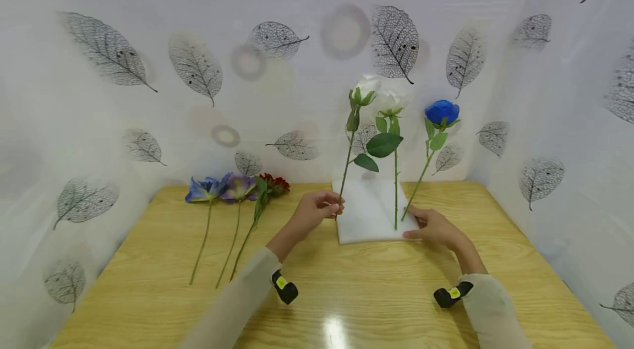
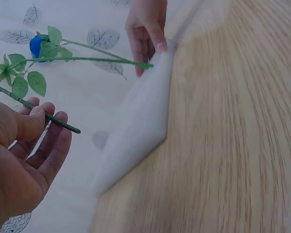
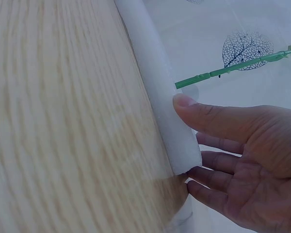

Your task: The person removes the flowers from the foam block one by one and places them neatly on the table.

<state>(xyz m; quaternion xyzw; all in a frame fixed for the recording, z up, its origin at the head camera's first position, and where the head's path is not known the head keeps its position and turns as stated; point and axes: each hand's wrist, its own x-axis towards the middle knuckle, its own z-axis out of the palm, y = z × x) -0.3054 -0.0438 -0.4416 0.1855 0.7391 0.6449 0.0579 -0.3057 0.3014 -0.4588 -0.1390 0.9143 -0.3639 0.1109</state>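
My left hand [image 1: 315,212] pinches the lower stem of a white rose [image 1: 365,89] between thumb and fingers, upright over the left side of a white foam board [image 1: 366,219]. In the left wrist view, the bare end of this stem [image 2: 63,124] sticks out past the fingers, apart from the foam. A second white rose [image 1: 390,101] and a blue rose [image 1: 442,112] stand in the foam's right part, the blue one leaning right. My right hand [image 1: 437,229] grips the foam's right front corner, its thumb [image 3: 203,114] near a green stem [image 3: 203,76].
On the wooden table [image 1: 346,283], left of the foam, lie a blue flower [image 1: 205,189], a purple flower [image 1: 239,188] and a dark red flower [image 1: 274,185], stems toward the front. A leaf-patterned curtain [image 1: 297,90] rises behind the table and at both sides.
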